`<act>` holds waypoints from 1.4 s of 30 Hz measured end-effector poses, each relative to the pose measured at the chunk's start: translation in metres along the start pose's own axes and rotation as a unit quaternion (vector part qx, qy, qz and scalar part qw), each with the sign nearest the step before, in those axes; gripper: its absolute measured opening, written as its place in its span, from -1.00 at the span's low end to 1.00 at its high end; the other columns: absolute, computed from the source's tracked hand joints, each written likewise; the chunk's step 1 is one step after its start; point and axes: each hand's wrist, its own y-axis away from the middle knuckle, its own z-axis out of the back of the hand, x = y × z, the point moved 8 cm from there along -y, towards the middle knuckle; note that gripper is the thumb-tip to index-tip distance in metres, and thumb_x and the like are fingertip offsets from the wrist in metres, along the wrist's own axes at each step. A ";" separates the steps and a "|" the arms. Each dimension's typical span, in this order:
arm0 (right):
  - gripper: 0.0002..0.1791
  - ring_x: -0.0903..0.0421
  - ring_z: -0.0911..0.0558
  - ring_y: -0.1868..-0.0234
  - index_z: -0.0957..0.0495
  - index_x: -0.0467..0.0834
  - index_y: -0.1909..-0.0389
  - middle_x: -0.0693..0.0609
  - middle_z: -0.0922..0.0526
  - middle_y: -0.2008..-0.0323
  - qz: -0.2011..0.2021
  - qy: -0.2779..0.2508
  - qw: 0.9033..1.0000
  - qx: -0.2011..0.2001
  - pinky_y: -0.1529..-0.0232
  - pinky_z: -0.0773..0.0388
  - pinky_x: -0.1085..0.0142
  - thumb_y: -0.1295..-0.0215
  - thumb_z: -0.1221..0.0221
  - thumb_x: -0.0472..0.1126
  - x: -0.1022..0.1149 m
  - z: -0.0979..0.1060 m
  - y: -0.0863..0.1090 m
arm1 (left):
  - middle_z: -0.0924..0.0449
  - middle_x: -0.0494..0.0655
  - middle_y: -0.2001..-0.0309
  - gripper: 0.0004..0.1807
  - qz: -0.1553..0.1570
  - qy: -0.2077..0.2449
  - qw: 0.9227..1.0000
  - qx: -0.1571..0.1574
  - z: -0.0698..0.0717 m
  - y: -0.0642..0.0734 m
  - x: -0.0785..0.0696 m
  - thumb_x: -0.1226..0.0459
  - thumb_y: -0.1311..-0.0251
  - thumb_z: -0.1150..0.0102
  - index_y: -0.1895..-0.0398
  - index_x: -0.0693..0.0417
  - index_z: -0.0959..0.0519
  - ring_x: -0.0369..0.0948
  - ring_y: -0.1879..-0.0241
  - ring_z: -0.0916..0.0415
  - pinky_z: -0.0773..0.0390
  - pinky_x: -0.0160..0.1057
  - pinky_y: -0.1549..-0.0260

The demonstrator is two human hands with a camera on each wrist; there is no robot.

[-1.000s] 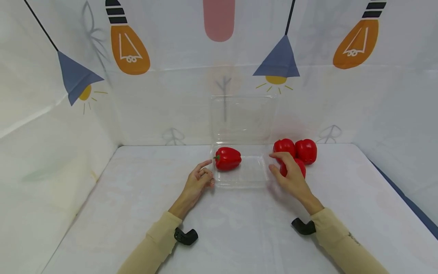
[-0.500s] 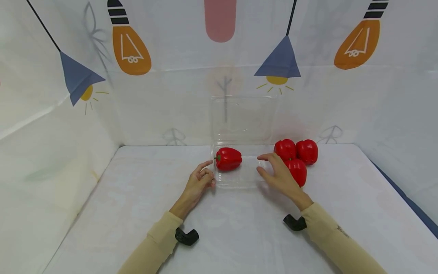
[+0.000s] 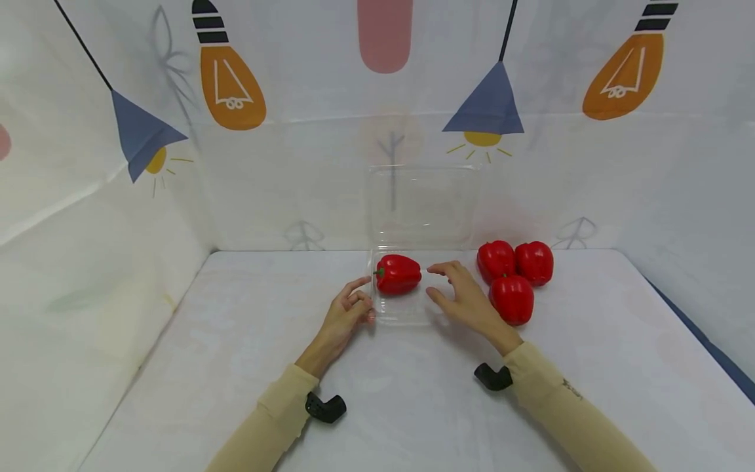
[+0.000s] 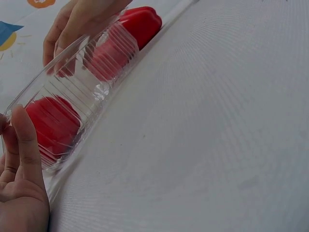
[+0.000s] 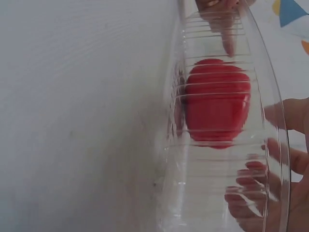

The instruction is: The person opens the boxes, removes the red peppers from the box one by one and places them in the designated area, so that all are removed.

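A clear plastic clamshell container (image 3: pixel 407 317) sits near the table's back edge, its lid (image 3: pixel 421 203) raised behind it. A red bell pepper (image 3: pixel 398 275) lies on its side in the left part, stem to the left; the left wrist view shows this bell pepper (image 4: pixel 53 126) through the ribbed wall. My left hand (image 3: pixel 347 313) touches the container's left side and corner, with its fingers (image 4: pixel 26 140) outside the wall. My right hand (image 3: pixel 466 299) hovers over the container's right part, thumb and fingers spread apart and holding nothing. Its fingers (image 5: pixel 289 157) show beyond the rim in the right wrist view.
Three red bell peppers (image 3: pixel 512 299) stand grouped on the white table (image 3: pixel 377 406), just right of the container. A white sheet (image 3: pixel 295 177) printed with lamps and bulbs hangs behind the table. Black curved pieces (image 3: pixel 326 408) sit at both wrists.
My right hand has moved left, from beside the grouped bell peppers to over the container, near the pepper inside. The left hand stays at the container's left side.
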 end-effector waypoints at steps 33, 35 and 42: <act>-0.20 -0.13 -0.32 -0.31 -0.11 -0.04 -0.40 -0.13 -0.19 -0.34 0.100 0.036 0.993 0.049 -0.20 -0.43 -0.07 -0.19 -0.25 -0.04 0.036 -0.033 -0.037 | -0.44 -0.23 0.43 -0.43 0.006 0.006 1.000 -0.011 0.005 -0.001 0.000 0.50 -0.26 0.03 -0.34 0.15 -0.17 -0.31 0.52 -0.48 -0.57 -0.42 0.45; -0.19 -0.14 -0.33 -0.31 -0.11 -0.07 -0.41 -0.14 -0.19 -0.34 0.107 0.042 0.992 0.045 -0.20 -0.43 -0.07 -0.19 -0.25 -0.02 0.038 -0.035 -0.040 | -0.44 -0.23 0.43 -0.43 0.008 0.008 1.000 -0.010 0.005 0.000 0.000 0.50 -0.26 0.03 -0.34 0.14 -0.18 -0.31 0.51 -0.48 -0.57 -0.42 0.45; -0.14 -0.13 -0.36 -0.28 -0.08 0.00 -0.42 -0.09 -0.21 -0.33 0.091 0.063 0.993 0.045 -0.18 -0.45 -0.07 -0.16 -0.27 0.04 0.035 -0.041 -0.049 | -0.44 -0.24 0.43 -0.42 0.012 0.004 1.000 0.002 0.001 -0.001 0.002 0.47 -0.28 0.02 -0.36 0.14 -0.15 -0.31 0.51 -0.48 -0.58 -0.41 0.44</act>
